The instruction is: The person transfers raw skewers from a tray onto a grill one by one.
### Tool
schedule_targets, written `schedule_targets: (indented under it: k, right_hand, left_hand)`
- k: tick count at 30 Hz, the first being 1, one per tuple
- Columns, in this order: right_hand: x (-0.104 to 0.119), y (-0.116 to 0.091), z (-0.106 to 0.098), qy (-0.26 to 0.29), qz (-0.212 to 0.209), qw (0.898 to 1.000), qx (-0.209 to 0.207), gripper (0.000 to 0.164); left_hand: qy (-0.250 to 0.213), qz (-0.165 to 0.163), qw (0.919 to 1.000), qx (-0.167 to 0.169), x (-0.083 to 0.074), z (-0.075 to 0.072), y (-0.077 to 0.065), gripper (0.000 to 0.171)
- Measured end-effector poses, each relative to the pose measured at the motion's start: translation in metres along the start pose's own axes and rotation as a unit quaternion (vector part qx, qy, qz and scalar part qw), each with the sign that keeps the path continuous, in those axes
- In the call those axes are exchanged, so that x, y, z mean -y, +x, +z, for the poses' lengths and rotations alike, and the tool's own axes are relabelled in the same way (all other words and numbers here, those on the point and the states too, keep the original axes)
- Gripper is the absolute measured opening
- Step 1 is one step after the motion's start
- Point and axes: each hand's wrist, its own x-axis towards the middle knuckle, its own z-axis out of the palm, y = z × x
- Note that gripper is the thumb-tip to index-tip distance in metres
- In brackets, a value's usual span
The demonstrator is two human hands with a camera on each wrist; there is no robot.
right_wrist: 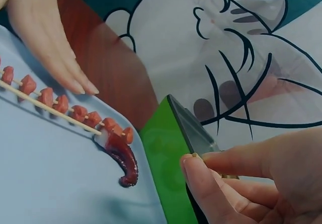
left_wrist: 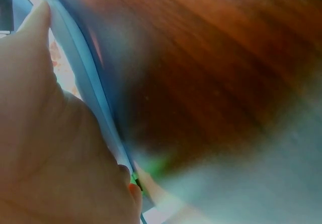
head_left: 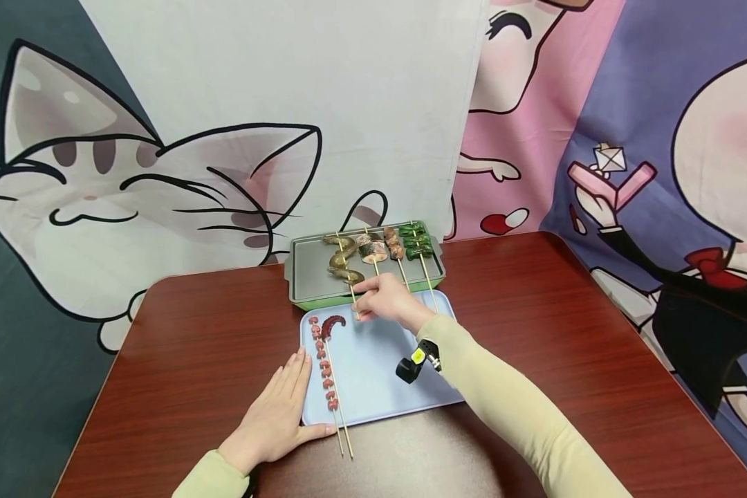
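In the head view my right hand (head_left: 389,302) pinches the stick of a shrimp skewer (head_left: 337,261) at the near side of a green-sided grill pan (head_left: 311,277). The shrimp lie over the pan's grey surface. The right wrist view shows thumb and index finger of the right hand (right_wrist: 241,178) meeting on the stick's end. My left hand (head_left: 274,408) rests along the left edge of a light blue tray (head_left: 380,387), fingers straight. On the tray lie a skewer of small red pieces (head_left: 326,372) and an octopus tentacle skewer (head_left: 331,325), side by side.
To the right on the pan lie a fish skewer (head_left: 371,249), a meat skewer (head_left: 394,245) and a green vegetable skewer (head_left: 416,242). Their sticks point toward me, over the pan's near edge. The reddish wooden table (head_left: 193,346) meets a cartoon-printed cloth (head_left: 373,104) behind.
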Motion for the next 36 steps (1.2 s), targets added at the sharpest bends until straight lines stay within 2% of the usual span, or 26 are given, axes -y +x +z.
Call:
schedule_targets:
  k: [4, 9, 15, 19, 24, 30, 36]
  right_hand:
    - [0.001, -0.007, 0.000, -0.027, -0.023, 0.999, -0.016, 0.044]
    - [0.007, -0.027, -0.002, -0.072, -0.084, 0.993, -0.039, 0.045]
    - [0.004, -0.059, 0.000, -0.091, -0.134, 0.986, -0.025, 0.038]
    - [-0.008, -0.078, 0.010, -0.086, -0.126, 0.988, 0.013, 0.037]
    - [-0.037, -0.093, 0.029, -0.057, -0.087, 0.991, 0.080, 0.039]
    - [-0.069, -0.104, 0.050, -0.021, -0.023, 0.990, 0.134, 0.031]
    - [-0.083, -0.108, 0.058, -0.001, -0.011, 0.986, 0.169, 0.026]
  left_hand:
    - [-0.002, 0.005, 1.0000, -0.002, 0.000, -0.002, 0.000, 0.113]
    - [-0.016, 0.016, 0.9997, -0.009, -0.001, -0.005, 0.000, 0.111]
    - [-0.005, 0.012, 0.9999, -0.009, 0.001, -0.002, 0.000, 0.112]
    - [-0.001, 0.007, 0.9999, -0.015, 0.001, 0.001, 0.000, 0.113]
    - [-0.005, 0.012, 0.9998, -0.017, -0.001, -0.003, 0.000, 0.111]
    - [-0.016, 0.016, 0.9997, -0.012, -0.002, -0.005, -0.001, 0.110]
    - [-0.001, 0.015, 0.9996, -0.024, 0.003, 0.002, 0.000, 0.111]
